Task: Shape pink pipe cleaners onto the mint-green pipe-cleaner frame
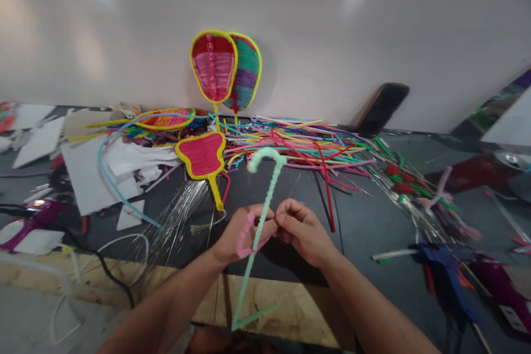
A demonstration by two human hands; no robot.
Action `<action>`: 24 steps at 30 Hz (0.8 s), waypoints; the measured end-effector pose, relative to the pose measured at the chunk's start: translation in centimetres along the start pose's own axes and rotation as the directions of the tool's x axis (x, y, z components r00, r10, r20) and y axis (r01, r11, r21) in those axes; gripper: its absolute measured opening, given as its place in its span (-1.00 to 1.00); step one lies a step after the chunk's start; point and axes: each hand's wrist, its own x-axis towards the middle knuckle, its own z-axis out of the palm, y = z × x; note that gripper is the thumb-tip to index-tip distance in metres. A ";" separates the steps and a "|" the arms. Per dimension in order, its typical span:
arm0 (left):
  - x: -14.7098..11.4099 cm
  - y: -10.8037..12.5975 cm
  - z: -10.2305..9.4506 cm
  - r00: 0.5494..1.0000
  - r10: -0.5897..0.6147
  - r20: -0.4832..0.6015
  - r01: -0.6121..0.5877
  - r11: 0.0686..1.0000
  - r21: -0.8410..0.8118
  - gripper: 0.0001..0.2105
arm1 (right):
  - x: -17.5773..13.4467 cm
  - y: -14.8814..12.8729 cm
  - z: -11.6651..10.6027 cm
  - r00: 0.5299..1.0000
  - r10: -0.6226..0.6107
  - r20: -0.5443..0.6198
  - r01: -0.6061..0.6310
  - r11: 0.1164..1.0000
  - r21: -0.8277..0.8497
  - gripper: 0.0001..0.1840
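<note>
My left hand (233, 237) is closed on a mint green pipe cleaner (267, 193) and a pink pipe cleaner (241, 239). Twisted and thick, the green one stands upright with a hooked top; its lower end bends sharply over the table edge. The pink one curves in a loop round the green stem. My right hand (307, 237) pinches close against the left fingertips; what lies between its fingers is hidden. Beyond my hands lies a small pink fan shape with a yellow rim (202, 156).
Two larger yellow-rimmed fans (213, 69) lean on the white wall. Loose pipe cleaners (290, 141) spread below them. A phone (382, 108) stands at the back right. A blue glue gun (446, 276) lies at right, a purple one (35, 221) at left. Silvery strands (180, 218) cross the dark table.
</note>
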 end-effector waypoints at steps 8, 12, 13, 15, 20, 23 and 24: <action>0.5 -0.1 -0.3 0.986 -0.081 0.143 0.129 0.921 -0.367 -0.75 | 0.1 -0.7 -0.8 0.995 -0.099 -0.002 0.099 0.995 -0.033 -0.80; 0.6 0.3 -0.8 0.979 -0.132 0.156 0.192 0.855 -0.482 -0.68 | 0.5 -2.0 -1.5 0.980 -0.168 -0.110 0.176 0.982 0.071 -0.79; 0.5 0.3 -1.0 0.977 -0.119 0.177 0.193 0.843 -0.501 -0.61 | 0.6 -2.2 -1.6 0.978 -0.173 -0.119 0.184 0.979 0.088 -0.79; 0.5 0.5 -1.2 0.974 -0.069 0.214 0.179 0.817 -0.548 -0.59 | 0.9 -2.5 -1.9 0.977 -0.176 -0.119 0.189 0.976 0.108 -0.78; 0.5 0.2 -1.0 0.983 -0.098 0.154 0.167 0.815 -0.555 -0.81 | 1.0 -2.2 -1.8 0.986 -0.162 -0.040 0.166 0.975 0.150 -0.77; 0.6 0.0 -0.8 0.986 -0.123 0.110 0.164 0.812 -0.561 -0.82 | 0.8 -2.3 -1.6 0.988 -0.149 0.031 0.141 0.973 0.183 -0.75; 0.7 0.0 -0.8 0.986 -0.128 0.102 0.164 0.807 -0.567 -0.81 | 0.7 -2.4 -1.6 0.988 -0.144 0.052 0.132 0.973 0.189 -0.77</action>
